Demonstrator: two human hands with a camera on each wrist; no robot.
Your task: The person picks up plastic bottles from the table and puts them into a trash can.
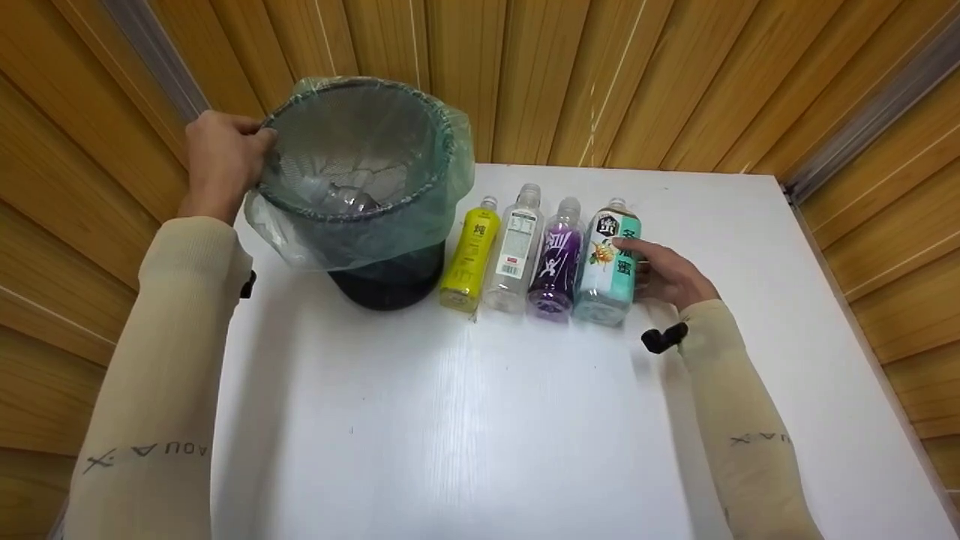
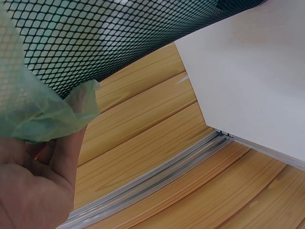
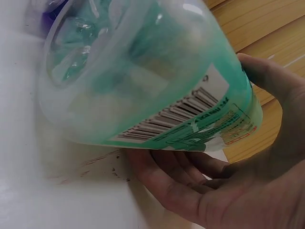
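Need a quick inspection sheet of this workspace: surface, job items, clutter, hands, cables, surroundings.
Surface: white table, faint scuffs beside the bottles.
Job's things: mesh bin with green liner and clear plastic inside; four bottles lying in a row: yellow bottle, clear bottle, purple bottle, teal bottle.
Clutter: nothing seen.
Hands: left hand grips the bin rim; right hand curls around the teal bottle.
Cables: nothing seen.
Surroundings: wooden slat walls with metal tracks.
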